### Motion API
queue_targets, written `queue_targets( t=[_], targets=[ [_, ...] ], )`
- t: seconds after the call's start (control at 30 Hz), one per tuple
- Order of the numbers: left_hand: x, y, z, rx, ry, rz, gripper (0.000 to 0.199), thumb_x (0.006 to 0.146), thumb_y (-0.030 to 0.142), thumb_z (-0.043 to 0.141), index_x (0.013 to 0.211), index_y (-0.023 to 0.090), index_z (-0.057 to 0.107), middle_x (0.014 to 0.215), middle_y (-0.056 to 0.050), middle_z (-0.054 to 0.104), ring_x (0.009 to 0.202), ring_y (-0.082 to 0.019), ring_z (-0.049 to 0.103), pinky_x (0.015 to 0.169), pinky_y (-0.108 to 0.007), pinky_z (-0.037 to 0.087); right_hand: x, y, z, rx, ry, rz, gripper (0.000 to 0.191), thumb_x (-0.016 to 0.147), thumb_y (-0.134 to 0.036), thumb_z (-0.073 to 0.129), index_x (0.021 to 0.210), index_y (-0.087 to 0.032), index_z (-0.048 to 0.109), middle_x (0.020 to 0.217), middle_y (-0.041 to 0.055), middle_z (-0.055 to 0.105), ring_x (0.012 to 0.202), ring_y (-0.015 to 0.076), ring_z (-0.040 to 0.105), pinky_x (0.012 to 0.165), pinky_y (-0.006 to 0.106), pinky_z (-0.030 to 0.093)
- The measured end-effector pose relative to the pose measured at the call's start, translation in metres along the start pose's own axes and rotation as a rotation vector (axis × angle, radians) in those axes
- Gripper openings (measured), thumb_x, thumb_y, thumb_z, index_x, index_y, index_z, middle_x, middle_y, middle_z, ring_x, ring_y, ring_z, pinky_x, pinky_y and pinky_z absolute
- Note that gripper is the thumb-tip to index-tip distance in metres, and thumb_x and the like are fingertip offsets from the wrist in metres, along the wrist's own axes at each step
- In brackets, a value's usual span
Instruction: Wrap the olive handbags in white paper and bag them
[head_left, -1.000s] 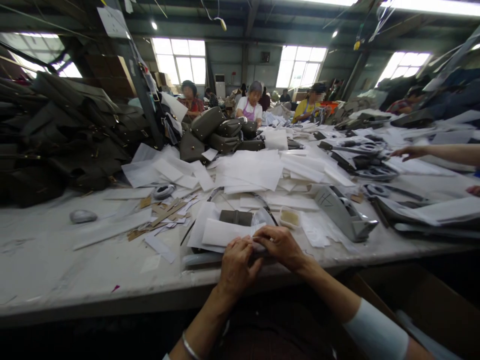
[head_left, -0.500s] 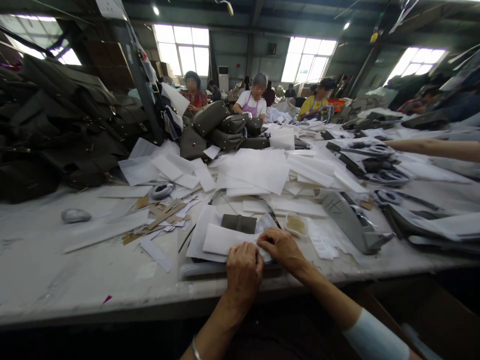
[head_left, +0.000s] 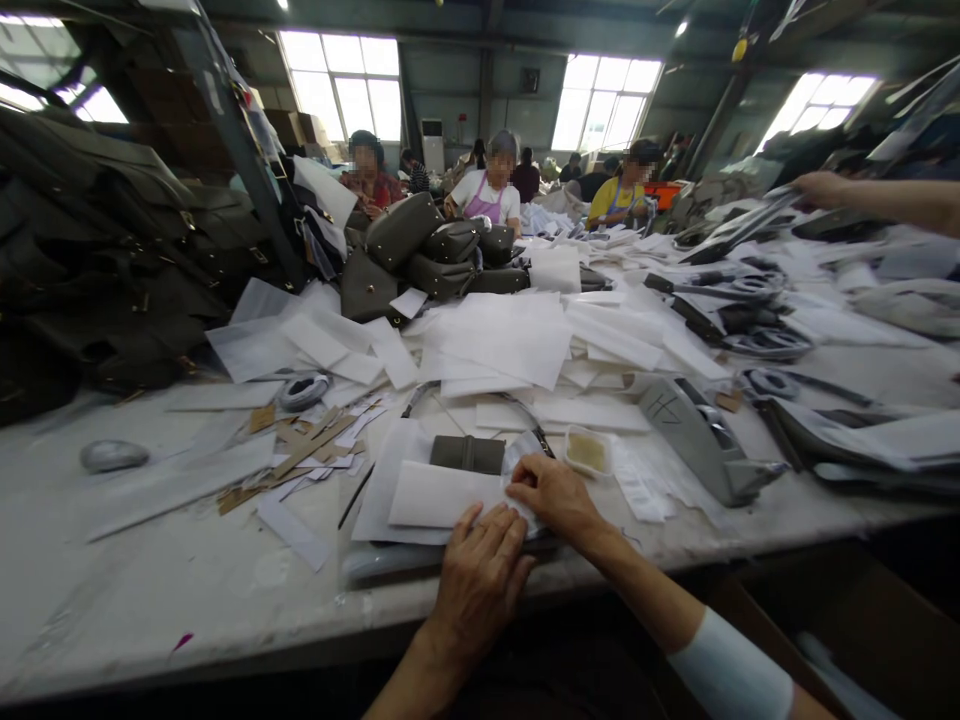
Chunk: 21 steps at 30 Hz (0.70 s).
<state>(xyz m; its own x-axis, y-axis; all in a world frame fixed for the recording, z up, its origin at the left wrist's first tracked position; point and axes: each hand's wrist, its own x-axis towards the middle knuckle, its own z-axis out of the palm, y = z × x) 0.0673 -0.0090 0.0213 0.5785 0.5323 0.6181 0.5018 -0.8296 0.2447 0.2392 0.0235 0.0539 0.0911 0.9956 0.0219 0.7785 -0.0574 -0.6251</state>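
An olive-grey leather bag lies in front of me, mostly hidden by white sheets. Across its near part rests a white foam sheet. My left hand presses on that sheet's near right edge, fingers stretched out flat and holding nothing. Just to the right, my right hand pinches a thin, translucent white sheet at the bag's right side; its fingertips partly cover the spot. Dark straps reach out beyond the bag's far side.
A small tray of yellowish stuff and a grey tape dispenser stand to the right. Cardboard strips lie left. White sheets and finished-looking bags are heaped beyond. Another person's arm reaches in at right, holding a wrapped piece.
My left hand's fingers have straightened from a curl and now lie flat on the foam sheet. My right hand keeps its pinch. The other person's hand has lifted a wrapped piece at right.
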Motion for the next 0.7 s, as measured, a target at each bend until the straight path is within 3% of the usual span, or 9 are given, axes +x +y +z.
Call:
queue_targets(
  t=[0.07,0.17,0.27,0.33,0.43,0.53,0.6,0.7],
  targets=[
    [0.000,0.001,0.002,0.017,-0.004,-0.021,0.032,0.099,0.034,0.045,0.124,0.018,0.057,0.115,-0.008,0.070,0.111,-0.021,0.063,0.103,-0.043,0.041,0.002,-0.003,-0.003,-0.008,0.042,0.008,0.000,0.077,-0.021,0.067,0.077,-0.021,0.067,0.068,-0.0014,0.067,0.065,0.0163,0.061,0.061,0.027,0.043],
    [0.001,0.002,0.003,0.042,0.008,-0.046,0.033,0.099,0.037,0.045,0.124,0.019,0.057,0.114,-0.007,0.070,0.109,-0.022,0.064,0.101,-0.042,0.041,-0.002,0.001,-0.025,0.147,0.176,-0.011,0.015,0.078,-0.030,0.067,0.090,-0.021,0.069,0.067,0.0001,0.066,0.063,0.0180,0.061,0.062,0.030,0.047],
    [0.002,0.004,0.005,0.058,0.019,-0.056,0.032,0.099,0.036,0.045,0.123,0.019,0.058,0.113,-0.006,0.070,0.110,-0.021,0.063,0.102,-0.041,0.039,-0.020,0.032,-0.078,0.258,0.363,0.029,0.034,0.083,-0.049,0.061,0.096,-0.019,0.070,0.078,0.0070,0.070,0.067,0.0212,0.063,0.064,0.034,0.051],
    [0.002,0.005,0.006,0.068,0.033,-0.046,0.031,0.100,0.035,0.044,0.122,0.019,0.059,0.112,-0.006,0.071,0.110,-0.021,0.063,0.103,-0.041,0.038,-0.037,0.067,-0.124,0.175,0.572,0.144,0.037,0.077,-0.056,0.064,0.091,-0.022,0.072,0.081,0.0079,0.072,0.071,0.0236,0.065,0.068,0.037,0.051],
    [0.002,0.003,0.007,0.083,0.072,-0.024,0.029,0.100,0.030,0.042,0.120,0.020,0.061,0.111,-0.006,0.071,0.108,-0.020,0.064,0.104,-0.040,0.036,-0.062,0.129,-0.184,-0.003,0.765,0.289,0.038,0.073,-0.056,0.063,0.090,-0.023,0.072,0.085,0.0075,0.073,0.079,0.0262,0.066,0.075,0.038,0.049],
    [0.002,-0.005,0.007,0.114,0.101,0.051,0.027,0.099,0.026,0.045,0.120,0.021,0.062,0.113,-0.003,0.072,0.106,-0.018,0.064,0.104,-0.036,0.036,-0.078,0.178,-0.216,0.010,0.686,0.486,0.035,0.070,-0.049,0.064,0.085,-0.019,0.072,0.091,0.0097,0.073,0.091,0.0286,0.064,0.080,0.037,0.048],
    [0.002,-0.013,0.008,0.156,0.101,0.137,0.028,0.097,0.027,0.050,0.122,0.022,0.061,0.116,-0.002,0.071,0.107,-0.018,0.064,0.104,-0.035,0.035,-0.080,0.200,-0.222,0.118,0.573,0.582,0.032,0.069,-0.047,0.065,0.079,-0.017,0.072,0.087,0.0092,0.073,0.092,0.0276,0.064,0.079,0.035,0.049],
    [0.003,-0.021,0.009,0.216,0.111,0.223,0.030,0.096,0.026,0.051,0.123,0.020,0.061,0.116,-0.003,0.071,0.106,-0.019,0.065,0.103,-0.037,0.036,-0.072,0.217,-0.221,0.234,0.475,0.613,0.035,0.071,-0.051,0.066,0.072,-0.016,0.072,0.077,0.0080,0.071,0.080,0.0224,0.065,0.071,0.030,0.050]
  ],
)
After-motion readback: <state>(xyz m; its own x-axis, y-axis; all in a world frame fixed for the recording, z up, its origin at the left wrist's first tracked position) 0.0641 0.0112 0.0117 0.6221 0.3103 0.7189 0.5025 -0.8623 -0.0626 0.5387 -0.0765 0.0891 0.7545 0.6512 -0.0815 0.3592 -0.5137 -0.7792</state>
